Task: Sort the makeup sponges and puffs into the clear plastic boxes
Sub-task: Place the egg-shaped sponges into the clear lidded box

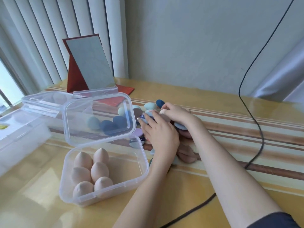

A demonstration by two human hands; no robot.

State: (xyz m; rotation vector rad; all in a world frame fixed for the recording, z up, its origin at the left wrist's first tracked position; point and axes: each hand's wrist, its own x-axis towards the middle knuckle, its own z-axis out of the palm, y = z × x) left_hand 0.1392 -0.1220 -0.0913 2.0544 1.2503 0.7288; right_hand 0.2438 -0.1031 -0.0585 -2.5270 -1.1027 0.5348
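Note:
A clear plastic box (143,163) at the front holds several beige egg-shaped sponges (98,171), and its hinged lid (98,119) stands open behind it. A heap of blue, teal, mauve and brown sponges and puffs (185,153) lies on the table to the right of the box. My left hand (158,134) lies on the heap with fingers stretched over a flat puff. My right hand (176,112) pinches a beige sponge (163,111) at the heap's far side. Dark blue and teal sponges (113,124) show through the lid.
Two more clear boxes (21,134) stand at the left. A red folding mirror (88,66) stands at the back by the blinds. A black cable (256,122) runs down the right side of the striped yellow table (230,116).

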